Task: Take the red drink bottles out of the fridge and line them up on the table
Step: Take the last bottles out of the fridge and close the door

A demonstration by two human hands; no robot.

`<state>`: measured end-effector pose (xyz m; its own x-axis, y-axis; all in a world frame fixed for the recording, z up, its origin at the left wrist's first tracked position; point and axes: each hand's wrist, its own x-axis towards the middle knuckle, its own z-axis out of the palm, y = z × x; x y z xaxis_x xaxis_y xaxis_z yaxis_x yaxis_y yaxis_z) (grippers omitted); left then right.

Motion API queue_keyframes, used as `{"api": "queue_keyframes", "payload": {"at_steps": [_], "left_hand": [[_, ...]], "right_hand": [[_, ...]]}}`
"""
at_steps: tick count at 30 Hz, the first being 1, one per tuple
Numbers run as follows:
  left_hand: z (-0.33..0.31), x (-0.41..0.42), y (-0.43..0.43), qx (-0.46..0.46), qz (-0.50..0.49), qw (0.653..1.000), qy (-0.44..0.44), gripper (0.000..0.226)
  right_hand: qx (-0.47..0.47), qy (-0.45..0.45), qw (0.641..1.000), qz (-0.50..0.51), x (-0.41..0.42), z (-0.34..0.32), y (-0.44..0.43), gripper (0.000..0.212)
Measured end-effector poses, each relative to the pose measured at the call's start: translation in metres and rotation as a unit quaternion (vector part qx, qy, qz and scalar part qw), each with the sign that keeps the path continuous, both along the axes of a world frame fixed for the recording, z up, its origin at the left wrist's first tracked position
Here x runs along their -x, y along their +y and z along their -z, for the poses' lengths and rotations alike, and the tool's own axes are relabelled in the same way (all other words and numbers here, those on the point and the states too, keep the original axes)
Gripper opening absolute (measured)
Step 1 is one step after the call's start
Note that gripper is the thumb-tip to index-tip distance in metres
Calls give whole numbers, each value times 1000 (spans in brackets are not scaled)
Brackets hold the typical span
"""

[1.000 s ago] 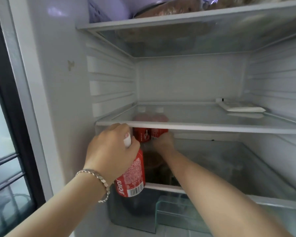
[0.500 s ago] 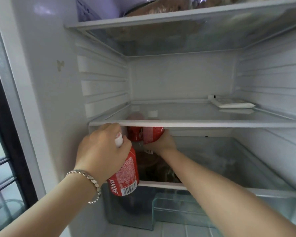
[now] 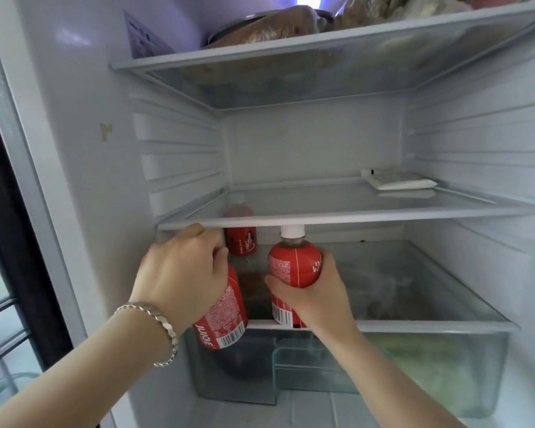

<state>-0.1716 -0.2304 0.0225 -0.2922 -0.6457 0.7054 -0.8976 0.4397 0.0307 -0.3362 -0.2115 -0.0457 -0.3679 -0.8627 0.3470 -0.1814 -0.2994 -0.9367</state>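
Under a glass shelf (image 3: pixel 352 216) in the fridge (image 3: pixel 74 156), a red juice bottle (image 3: pixel 226 322) is gripped near its top by the left hand (image 3: pixel 179 273), a second red bottle (image 3: pixel 294 264) is held round its body by the right hand (image 3: pixel 317 293), and a third red bottle (image 3: pixel 241 242) is seen upright behind them.

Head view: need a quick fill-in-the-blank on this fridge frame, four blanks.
1. The left hand grips the left-hand bottle, whose label reads ____.
2. The right hand grips the right-hand bottle, whose cap is ____.
3. With the back bottle standing untouched, the red bottles in view number ____.
4. The bracelet sits on the ____ wrist.

Missing words: JUICE; white; three; left.
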Motion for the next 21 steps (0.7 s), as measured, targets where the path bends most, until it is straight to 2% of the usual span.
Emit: {"api": "queue_keyframes", "payload": {"at_steps": [6,10,12,15,18,21], "left_hand": [[1,0,3,12,5,1000,14,23],[-2,-2,6,18,1,1000,-10,70],[-2,-9,9,28,23,999,-26,83],[-7,-18,14,43,115,992,-35,90],[-11,-19,25,-64,136,985,-85,98],[-11,-17,31,-109,101,977,-155,84]], "right_hand": [[82,-34,996,19,-8,9,17,61],[124,15,990,69,-15,20,25,72],[126,59,988,67,-16,25,31,77],[111,156,980,61,-11,21,35,75],[58,275,960,-10,-10,5,35,72],[45,328,941,-68,-16,-6,36,66]]}}
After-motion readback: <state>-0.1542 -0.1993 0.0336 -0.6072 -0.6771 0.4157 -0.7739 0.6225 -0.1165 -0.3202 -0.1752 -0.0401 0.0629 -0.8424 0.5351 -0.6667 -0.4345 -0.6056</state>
